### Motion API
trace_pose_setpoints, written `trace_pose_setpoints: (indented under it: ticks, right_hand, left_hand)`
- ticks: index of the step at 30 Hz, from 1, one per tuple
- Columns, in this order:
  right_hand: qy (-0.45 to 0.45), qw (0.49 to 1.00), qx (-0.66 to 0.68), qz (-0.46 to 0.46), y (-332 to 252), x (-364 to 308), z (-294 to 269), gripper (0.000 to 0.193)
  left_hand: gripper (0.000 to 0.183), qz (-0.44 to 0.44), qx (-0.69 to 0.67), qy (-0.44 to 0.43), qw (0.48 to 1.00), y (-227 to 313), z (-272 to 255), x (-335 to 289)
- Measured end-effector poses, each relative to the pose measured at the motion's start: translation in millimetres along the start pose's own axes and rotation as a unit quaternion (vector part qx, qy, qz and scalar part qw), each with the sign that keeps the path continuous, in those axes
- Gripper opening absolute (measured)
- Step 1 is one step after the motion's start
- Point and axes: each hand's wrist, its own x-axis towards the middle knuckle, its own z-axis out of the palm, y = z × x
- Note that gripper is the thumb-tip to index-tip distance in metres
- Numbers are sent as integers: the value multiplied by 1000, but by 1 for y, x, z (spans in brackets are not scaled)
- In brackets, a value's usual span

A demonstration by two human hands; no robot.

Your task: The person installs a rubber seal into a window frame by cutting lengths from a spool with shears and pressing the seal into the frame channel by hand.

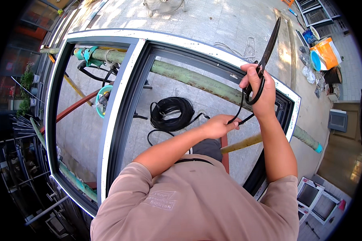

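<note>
My right hand (263, 94) is raised over the right side of a large window frame (140, 60) and grips a pair of black scissors (272, 42) by the handles. Their blades point up and away and look nearly closed. Lower and to the left, my left hand (219, 126) pinches a thin black rubber strip (247, 119), which bends up toward my right hand. Where the strip ends is hard to make out. Inside the frame's larger opening, a coil of black strip (173, 113) lies on the floor, with a loose length trailing toward me.
Green pipes (197, 78) run beneath the frame, along with a yellow pipe (245, 142) and a red-brown bar (78, 105). A turquoise bucket (100, 105) sits under the left opening. A fan (163, 5) stands beyond; an orange bag (326, 54) and a grey box (337, 120) lie right.
</note>
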Motion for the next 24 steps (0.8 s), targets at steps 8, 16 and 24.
trace_pose_setpoints:
  ticks: [8,16,24]
  right_hand:
    - [1,1000,-4,4,-1,2,-5,39]
    - [-19,998,64,19,0,4,3,50]
    - [0,999,47,4,1,4,-3,49]
  left_hand:
    - [42,-92,111,-39,989,-28,-29,-40]
    - [40,-145,64,-61,986,-95,-11,-62]
    - [28,-169,77,14,983,-112,-25,-103]
